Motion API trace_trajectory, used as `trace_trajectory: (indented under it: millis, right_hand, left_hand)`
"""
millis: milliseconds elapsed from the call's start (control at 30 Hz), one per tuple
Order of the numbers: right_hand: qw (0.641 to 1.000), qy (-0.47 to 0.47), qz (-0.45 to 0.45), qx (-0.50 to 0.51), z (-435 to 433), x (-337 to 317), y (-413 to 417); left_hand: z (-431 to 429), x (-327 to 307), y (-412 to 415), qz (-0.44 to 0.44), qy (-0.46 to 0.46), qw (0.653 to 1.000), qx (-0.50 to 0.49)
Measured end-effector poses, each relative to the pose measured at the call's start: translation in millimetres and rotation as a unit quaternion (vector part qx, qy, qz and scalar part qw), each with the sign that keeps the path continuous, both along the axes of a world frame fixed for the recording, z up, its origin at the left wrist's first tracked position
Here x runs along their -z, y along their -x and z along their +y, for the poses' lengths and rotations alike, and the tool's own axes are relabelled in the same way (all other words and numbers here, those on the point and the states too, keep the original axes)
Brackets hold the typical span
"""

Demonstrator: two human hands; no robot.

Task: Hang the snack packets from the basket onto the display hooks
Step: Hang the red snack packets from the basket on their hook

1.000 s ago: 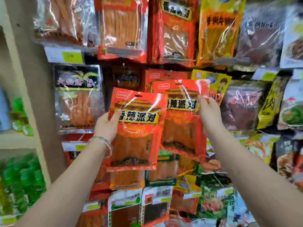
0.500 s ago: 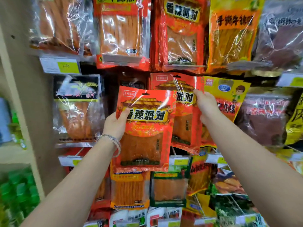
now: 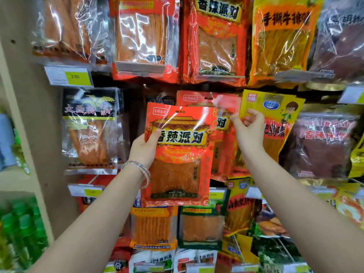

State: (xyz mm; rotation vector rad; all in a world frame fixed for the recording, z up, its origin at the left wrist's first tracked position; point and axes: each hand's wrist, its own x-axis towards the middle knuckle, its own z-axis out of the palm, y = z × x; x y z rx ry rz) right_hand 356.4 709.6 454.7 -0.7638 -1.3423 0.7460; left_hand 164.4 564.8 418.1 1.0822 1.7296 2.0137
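The rear red packet [image 3: 223,107] has risen against the display, its top edge now close under the upper row, and the right hand [image 3: 248,131] has shifted to its upper right edge. Glossy, crinkled rectangular hanging bags [image 3: 216,46] crowd the wall. The front red packet [image 3: 177,154], flat and shiny with a clear window over orange strips, overlaps the rear one. The left hand [image 3: 144,148] grips its left edge, thumb on the front, fingers behind. The right thumb and curled fingers pinch the rear packet's edge. A beaded bracelet [image 3: 139,168] circles the left wrist.
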Motion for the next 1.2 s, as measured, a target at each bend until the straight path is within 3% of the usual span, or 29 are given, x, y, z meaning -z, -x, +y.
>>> trace_trajectory:
  millis: [67,233,367,533,633,733,867,1200]
  right_hand:
    - [0.999,-0.03,0.025,0.005,-5.9,4.3,-3.5]
    - [0.985,0.031,0.004,-0.17,-19.0,9.3,-1.8]
    - [0.989,0.014,0.002,-0.144,-19.6,8.1,-3.9]
    - [0.993,-0.055,-0.002,-0.102,-18.6,-5.2,-15.5]
    - [0.993,-0.081,-0.012,-0.088,-14.9,-15.6,-17.1]
    - [0.994,-0.08,-0.008,-0.077,-7.8,-25.7,-12.6]
    - [0.996,-0.057,-0.01,-0.074,0.7,-39.2,-3.4]
    - [0.999,-0.001,-0.021,-0.038,22.7,-33.4,9.1]
  left_hand:
    - [4.3,-0.5,-3.9,0.0,0.0,1.0,0.012]
    - [15.4,-3.2,-21.2,0.006,0.003,0.999,0.048]
    - [21.1,-9.6,-31.2,0.037,-0.009,0.997,0.07]
    - [24.6,-33.8,-32.4,0.16,-0.126,0.979,-0.014]
    - [25.8,-53.3,-36.5,0.302,-0.142,0.94,-0.072]
    - [31.5,-68.6,-47.4,0.366,-0.148,0.917,-0.054]
    - [42.9,-80.1,-54.8,0.374,-0.11,0.921,0.006]
    - [43.7,-75.9,-51.3,0.348,-0.113,0.931,0.022]
